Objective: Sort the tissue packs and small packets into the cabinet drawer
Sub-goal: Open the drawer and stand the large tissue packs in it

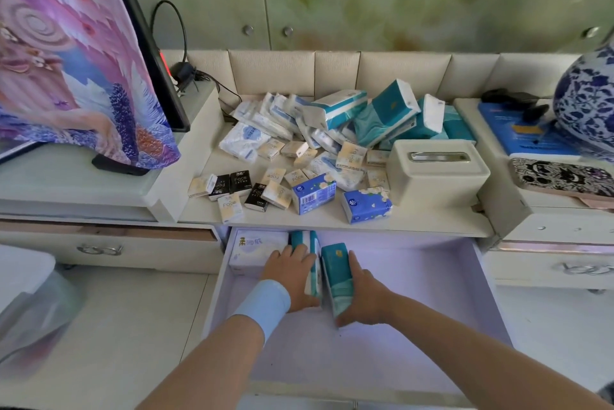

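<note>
The cabinet drawer (415,310) is pulled open below the counter. Inside at its back left lies a white tissue pack (255,248). Beside it stands a teal-and-white tissue pack (307,240), and my left hand (292,273) lies flat against its side. My right hand (360,293) grips a second teal tissue pack (335,270), standing on edge right next to the first. On the counter above lie several teal packs (382,117), white flat packs (265,117), two blue boxes (314,193) and several small packets (232,190).
A white tissue box holder (435,173) stands on the counter right of the pile. A screen draped in a pink cloth (66,60) is at left, a blue-and-white vase (588,100) at right. Shut drawers flank the open one.
</note>
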Tool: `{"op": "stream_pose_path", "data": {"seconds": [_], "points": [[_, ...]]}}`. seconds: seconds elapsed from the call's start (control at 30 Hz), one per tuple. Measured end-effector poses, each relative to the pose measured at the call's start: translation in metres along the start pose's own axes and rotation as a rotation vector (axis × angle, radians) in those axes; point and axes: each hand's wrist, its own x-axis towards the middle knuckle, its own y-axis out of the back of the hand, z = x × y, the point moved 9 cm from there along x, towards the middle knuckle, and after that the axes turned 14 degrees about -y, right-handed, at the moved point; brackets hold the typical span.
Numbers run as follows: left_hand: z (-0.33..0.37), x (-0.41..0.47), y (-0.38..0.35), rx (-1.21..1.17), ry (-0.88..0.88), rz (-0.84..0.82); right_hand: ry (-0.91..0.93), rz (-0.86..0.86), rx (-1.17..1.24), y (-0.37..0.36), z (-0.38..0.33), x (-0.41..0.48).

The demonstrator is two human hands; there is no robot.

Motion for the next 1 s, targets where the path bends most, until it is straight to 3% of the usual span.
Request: {"op": "stream_pose_path", "data": {"seconds": [0.17,0.37,0.5,0.67,0.77,0.9,1.0], "points": [[-0.013,-0.002,-0.002,-0.067,0.038,-0.051,-0.008,-0.078,0.022,-0.001,0.0,-0.004],[-0.01,-0.009,0.0,-0.108,-0.033,-0.085,0.001,0.06,0.139,0.007,-0.012,0.001],[0.001,-0.014,0.003,-0.11,-0.131,-0.017,0.041,-0.02,0.176,-0.007,-0.016,0.006],[-0.014,-0.019,-0.004,-0.141,-0.067,0.034,-0.061,-0.167,0.471,-0.008,-0.012,0.01],[-0.015,-0.027,-0.013,-0.161,-0.057,-0.032,-0.08,-0.212,0.538,-0.008,-0.018,0.01],[-0.02,-0.026,-0.006,0.01,-0.069,-0.011,-0.105,-0.2,0.557,-0.001,-0.013,0.017],[-0.018,-0.02,-0.002,0.0,-0.01,0.03,-0.137,-0.111,0.63,0.007,-0.012,0.022]]}}
